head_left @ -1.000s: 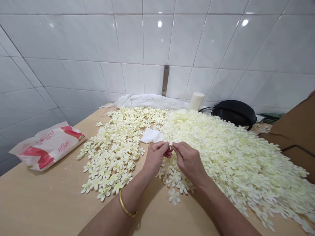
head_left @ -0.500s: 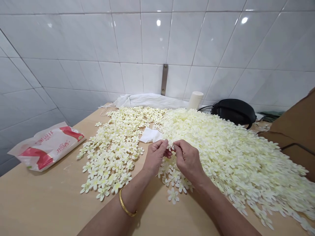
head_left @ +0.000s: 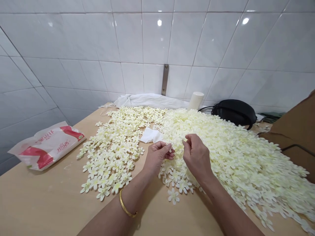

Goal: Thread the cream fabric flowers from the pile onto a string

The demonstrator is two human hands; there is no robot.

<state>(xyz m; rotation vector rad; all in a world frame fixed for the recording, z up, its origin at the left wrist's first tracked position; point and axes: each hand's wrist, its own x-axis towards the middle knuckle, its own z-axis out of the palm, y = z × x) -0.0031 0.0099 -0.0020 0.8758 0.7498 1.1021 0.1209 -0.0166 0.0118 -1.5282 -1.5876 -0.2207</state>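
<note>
My left hand [head_left: 158,156], closed in a pinch, holds a small pale artificial flower [head_left: 169,145] between thumb and fingers. Just to its right, my right hand [head_left: 197,156] is closed with fingertips together, over the edge of the large heap; whether anything tiny sits in them is hidden. The heap of flat white-yellow flower pieces [head_left: 241,157] spreads across the right side of the table. Left of my hands lies a looser spread of small cupped flowers [head_left: 110,154]. One single flower piece [head_left: 173,196] rests near my wrists.
A white tissue [head_left: 151,135] lies between the two piles. On the left is a red-and-white packet [head_left: 48,146] on the wooden table [head_left: 56,203]. At the back stand a white bottle [head_left: 196,101] and a black bag [head_left: 235,112]. Brown cardboard [head_left: 292,129] rises at the right.
My right hand has drawn away from the left, to the right, where both fingertips met before. The left hand stays nearly in place with the flower.
</note>
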